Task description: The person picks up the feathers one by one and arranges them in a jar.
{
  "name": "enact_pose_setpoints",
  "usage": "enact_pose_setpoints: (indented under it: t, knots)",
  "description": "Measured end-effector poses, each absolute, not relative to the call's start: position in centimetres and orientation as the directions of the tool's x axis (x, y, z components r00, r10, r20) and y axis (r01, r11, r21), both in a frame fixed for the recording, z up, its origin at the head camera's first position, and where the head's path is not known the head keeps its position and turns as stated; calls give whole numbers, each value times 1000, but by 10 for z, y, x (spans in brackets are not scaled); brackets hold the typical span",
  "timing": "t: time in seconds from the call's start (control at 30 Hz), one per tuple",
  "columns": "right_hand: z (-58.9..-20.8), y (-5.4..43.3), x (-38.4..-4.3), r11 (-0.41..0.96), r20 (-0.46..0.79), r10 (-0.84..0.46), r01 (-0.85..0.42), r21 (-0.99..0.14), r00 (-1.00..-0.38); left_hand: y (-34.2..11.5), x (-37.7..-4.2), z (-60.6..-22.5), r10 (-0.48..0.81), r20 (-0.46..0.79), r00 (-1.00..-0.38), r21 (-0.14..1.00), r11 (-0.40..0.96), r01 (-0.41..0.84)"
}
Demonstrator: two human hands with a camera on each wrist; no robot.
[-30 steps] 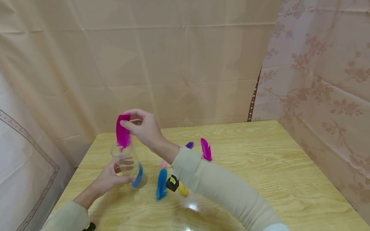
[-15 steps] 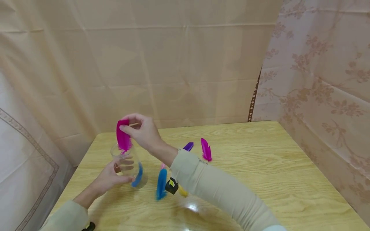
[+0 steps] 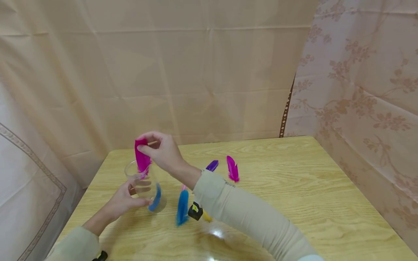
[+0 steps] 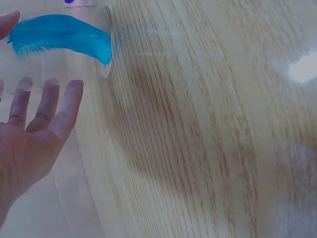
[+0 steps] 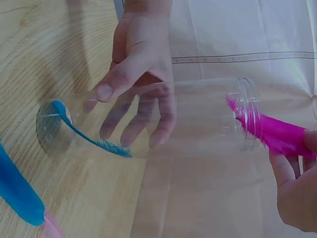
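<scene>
Now the magenta feather (image 3: pixel 142 156), pinched by the right hand (image 3: pixel 165 152), sits lower, its wispy end just inside the jar (image 5: pixel 198 116); insertion seems under way. The left hand (image 3: pixel 122 203) holds the jar.

Magenta feather (image 3: pixel 142 157), blue feather (image 4: pixel 62 34), purple feather (image 3: pixel 212 165) — yellowish wood-grained table (image 3: pixel 277 188) — pinkish brown-flowered curtain (image 3: pixel 369 79).

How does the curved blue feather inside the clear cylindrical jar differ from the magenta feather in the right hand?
The curved blue feather lies wholly inside the clear cylindrical jar; the magenta feather is only partly in. The blue feather sits near the jar's base; the right hand pinches the magenta feather. Both look wispy at one end.
</scene>
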State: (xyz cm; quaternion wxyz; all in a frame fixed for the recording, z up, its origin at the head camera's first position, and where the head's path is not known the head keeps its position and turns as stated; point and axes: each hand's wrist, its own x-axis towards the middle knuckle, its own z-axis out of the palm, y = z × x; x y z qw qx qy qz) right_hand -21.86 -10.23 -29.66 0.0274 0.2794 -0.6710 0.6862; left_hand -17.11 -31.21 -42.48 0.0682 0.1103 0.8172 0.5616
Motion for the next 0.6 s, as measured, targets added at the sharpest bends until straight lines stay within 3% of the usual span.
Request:
enact_pose_setpoints:
  t: [0.6]
  knots:
    - [-301, -99, -219, -57, 377, -347, -383, -922, -858, -312, -173, -426, 254, 28, -967, 937, 330, 114]
